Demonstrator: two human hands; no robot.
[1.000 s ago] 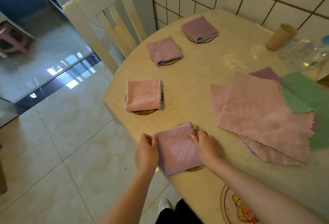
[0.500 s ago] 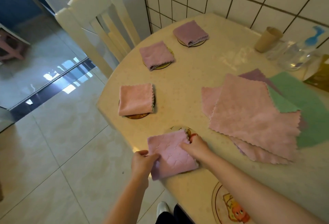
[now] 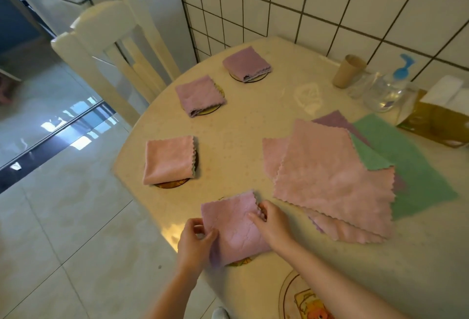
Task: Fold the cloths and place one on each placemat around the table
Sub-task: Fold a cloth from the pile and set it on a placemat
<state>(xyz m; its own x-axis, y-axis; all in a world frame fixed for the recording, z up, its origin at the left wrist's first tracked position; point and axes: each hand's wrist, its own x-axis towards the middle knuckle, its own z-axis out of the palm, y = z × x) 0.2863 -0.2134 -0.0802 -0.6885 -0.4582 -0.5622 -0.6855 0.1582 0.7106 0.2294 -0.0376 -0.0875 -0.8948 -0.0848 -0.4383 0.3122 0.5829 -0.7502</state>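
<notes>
A folded pink-lilac cloth point(image 3: 234, 227) lies over a round placemat point(image 3: 241, 263) at the table's near edge. My left hand point(image 3: 195, 240) pinches its left edge. My right hand point(image 3: 270, 221) rests on its right side with fingers curled at the scalloped edge. Three more folded cloths sit on placemats: a pink one point(image 3: 168, 158), a lilac one point(image 3: 199, 95) and a purple one point(image 3: 246, 63). A pile of unfolded cloths point(image 3: 335, 179), pink on top with green point(image 3: 418, 166) beneath, lies at the right. Another placemat with a cartoon print point(image 3: 286, 293) shows beside my right forearm, uncovered.
The cream table point(image 3: 253, 120) stands against a tiled wall. A cream chair point(image 3: 114, 47) is at the far left side. A cardboard cup point(image 3: 349, 71), a clear bottle point(image 3: 383, 92) and a yellow tissue box point(image 3: 436, 120) stand at the back right.
The camera has shifted slightly. My left hand moved from the cloth's lower corner up along its left edge; my right hand stayed on the right edge. The cloth lies about where it was.
</notes>
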